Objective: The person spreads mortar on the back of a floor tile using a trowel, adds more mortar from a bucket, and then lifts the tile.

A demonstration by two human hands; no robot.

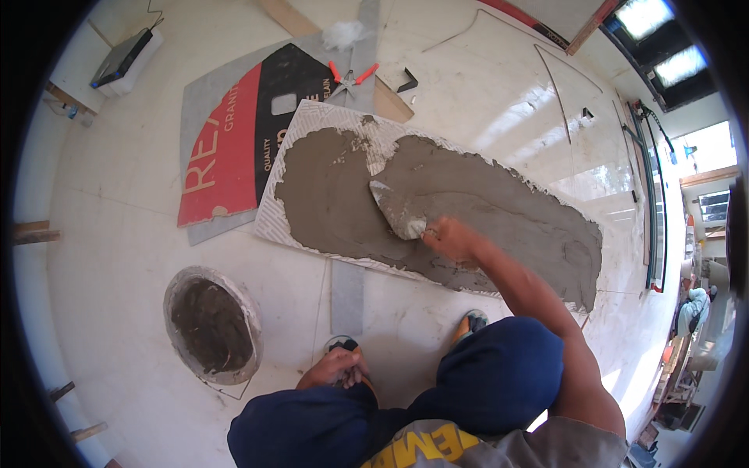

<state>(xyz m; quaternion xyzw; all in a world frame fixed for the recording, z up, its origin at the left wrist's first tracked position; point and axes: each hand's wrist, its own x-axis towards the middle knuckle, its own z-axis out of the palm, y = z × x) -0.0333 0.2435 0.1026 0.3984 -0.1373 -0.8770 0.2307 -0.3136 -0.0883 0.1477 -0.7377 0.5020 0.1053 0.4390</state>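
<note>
Trowel (396, 212), flat and pointed, spreads wet grey mortar (499, 210) across ridged tile (312, 125).

We see a red and black printed board (234, 140) on the pale floor (117, 195). Just beyond its far corner lie red-handled pliers (349, 78) and a white tuft (343, 33); a dark box (121, 56) sits well off to its left.

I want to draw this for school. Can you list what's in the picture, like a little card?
Place: pale tiled floor
Right hand: holds a trowel in a closed grip, blade on the wet mortar
Mortar lies on: back of a big tile
Left hand: rests by the person's foot
Pan of mortar: on the floor, left
Red-handled pliers: beyond the tile
</note>
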